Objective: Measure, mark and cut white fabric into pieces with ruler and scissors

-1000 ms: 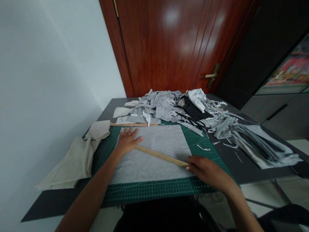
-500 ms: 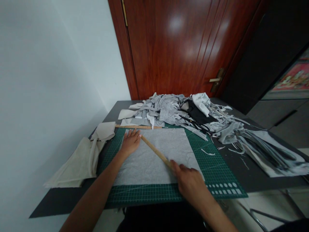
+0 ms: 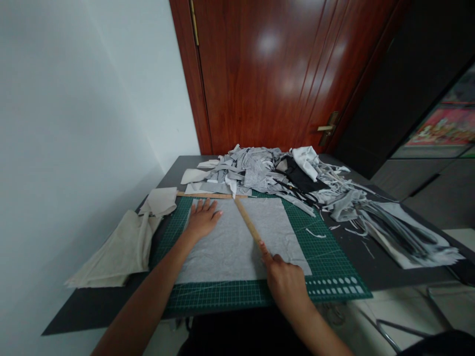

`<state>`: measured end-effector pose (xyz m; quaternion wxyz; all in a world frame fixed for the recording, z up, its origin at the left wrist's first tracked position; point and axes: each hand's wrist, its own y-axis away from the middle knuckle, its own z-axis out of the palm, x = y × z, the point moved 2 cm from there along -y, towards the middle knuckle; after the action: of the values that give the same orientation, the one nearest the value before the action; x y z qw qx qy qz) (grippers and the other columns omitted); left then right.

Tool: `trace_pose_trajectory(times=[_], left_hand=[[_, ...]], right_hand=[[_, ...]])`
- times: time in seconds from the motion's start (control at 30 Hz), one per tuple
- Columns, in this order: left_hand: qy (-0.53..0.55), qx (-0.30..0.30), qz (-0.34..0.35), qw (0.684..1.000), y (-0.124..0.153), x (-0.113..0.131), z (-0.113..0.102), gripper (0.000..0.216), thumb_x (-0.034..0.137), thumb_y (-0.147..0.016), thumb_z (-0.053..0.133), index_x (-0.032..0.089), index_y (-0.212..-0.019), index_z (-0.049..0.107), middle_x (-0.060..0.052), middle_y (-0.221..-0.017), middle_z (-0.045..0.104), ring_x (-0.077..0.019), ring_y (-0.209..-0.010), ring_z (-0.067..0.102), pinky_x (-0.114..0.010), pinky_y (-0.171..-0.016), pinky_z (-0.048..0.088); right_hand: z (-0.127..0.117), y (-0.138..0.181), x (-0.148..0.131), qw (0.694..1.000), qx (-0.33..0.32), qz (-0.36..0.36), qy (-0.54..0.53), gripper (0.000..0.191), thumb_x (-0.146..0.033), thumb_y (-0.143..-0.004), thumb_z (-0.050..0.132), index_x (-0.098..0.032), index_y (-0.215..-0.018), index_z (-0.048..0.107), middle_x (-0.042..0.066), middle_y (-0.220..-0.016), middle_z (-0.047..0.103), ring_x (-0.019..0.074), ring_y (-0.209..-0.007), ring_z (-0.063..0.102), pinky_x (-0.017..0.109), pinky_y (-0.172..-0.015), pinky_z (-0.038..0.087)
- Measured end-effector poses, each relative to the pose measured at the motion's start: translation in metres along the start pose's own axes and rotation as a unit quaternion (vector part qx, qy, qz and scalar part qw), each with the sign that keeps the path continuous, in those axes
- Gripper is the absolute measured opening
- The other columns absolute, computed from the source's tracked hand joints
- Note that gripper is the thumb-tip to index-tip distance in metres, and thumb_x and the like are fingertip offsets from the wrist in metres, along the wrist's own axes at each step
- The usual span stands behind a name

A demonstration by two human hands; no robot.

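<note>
A light grey piece of cloth [image 3: 222, 247] lies spread over the green cutting mat [image 3: 330, 257]. My left hand [image 3: 203, 218] rests flat on its upper left part, fingers spread and holding nothing. In my right hand [image 3: 285, 279] is the near end of a narrow wooden ruler [image 3: 248, 221], the index finger stretched along it. The ruler slants across the cloth, its far tip close to the cloth's top edge. Whether it presses on the cloth I cannot tell. The end inside my right palm is hidden.
Behind the mat is a heap of grey fabric scraps [image 3: 256, 165], with black scissors [image 3: 297, 192] at its front. Another wooden strip [image 3: 208, 195] lies along the mat's far edge. Folded beige cloth [image 3: 122, 252] sits left, stacked grey strips [image 3: 404, 237] right. A wall [image 3: 92, 148] borders the table's left.
My right hand has turned the ruler more upright, swinging its far tip right and away from my left hand. The left hand stays on the cloth. The view has shifted slightly.
</note>
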<state>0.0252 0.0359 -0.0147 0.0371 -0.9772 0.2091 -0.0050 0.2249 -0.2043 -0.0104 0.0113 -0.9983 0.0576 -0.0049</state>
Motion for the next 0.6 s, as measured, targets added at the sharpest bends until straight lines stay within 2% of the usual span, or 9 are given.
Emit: trace_pose_trajectory(times=[0.27,0.4,0.5,0.6], left_hand=[[0.009,0.010,0.008,1.000,-0.002,-0.004,0.003,0.068,0.056,-0.105,0.028,0.019,-0.161,0.038,-0.013,-0.169,0.029,-0.0404,-0.157,0.022,-0.060,-0.124,0.018],[0.014,0.011,0.009,1.000,-0.003,-0.005,0.005,0.068,0.057,-0.105,0.027,0.021,-0.161,0.037,-0.013,-0.170,0.027,-0.0399,-0.157,0.021,-0.060,-0.124,0.018],[0.013,0.013,0.006,1.000,-0.002,-0.003,0.003,0.067,0.057,-0.105,0.028,0.021,-0.161,0.038,-0.013,-0.170,0.027,-0.0401,-0.157,0.021,-0.060,-0.124,0.018],[0.011,0.013,0.006,1.000,-0.001,-0.001,0.001,0.067,0.056,-0.105,0.029,0.019,-0.160,0.039,-0.014,-0.169,0.028,-0.0416,-0.156,0.022,-0.060,-0.124,0.018]], right_hand=[[0.007,0.016,0.050,0.994,0.006,0.104,0.043,0.051,-0.014,-0.105,0.037,-0.016,-0.155,0.048,0.013,-0.085,0.076,0.0265,-0.066,0.078,0.030,-0.051,0.053],[0.010,0.023,0.074,0.987,0.009,0.146,0.060,0.052,-0.018,-0.105,0.037,-0.015,-0.157,0.044,0.014,-0.082,0.077,0.0280,-0.065,0.078,0.032,-0.052,0.053],[0.008,0.024,0.077,0.987,0.012,0.150,0.061,0.052,-0.020,-0.106,0.036,-0.013,-0.157,0.043,0.014,-0.082,0.077,0.0272,-0.066,0.077,0.032,-0.053,0.054],[0.000,0.023,0.063,0.987,0.019,0.153,0.049,0.051,-0.021,-0.107,0.033,-0.014,-0.157,0.044,0.014,-0.087,0.077,0.0261,-0.066,0.077,0.031,-0.053,0.055]])
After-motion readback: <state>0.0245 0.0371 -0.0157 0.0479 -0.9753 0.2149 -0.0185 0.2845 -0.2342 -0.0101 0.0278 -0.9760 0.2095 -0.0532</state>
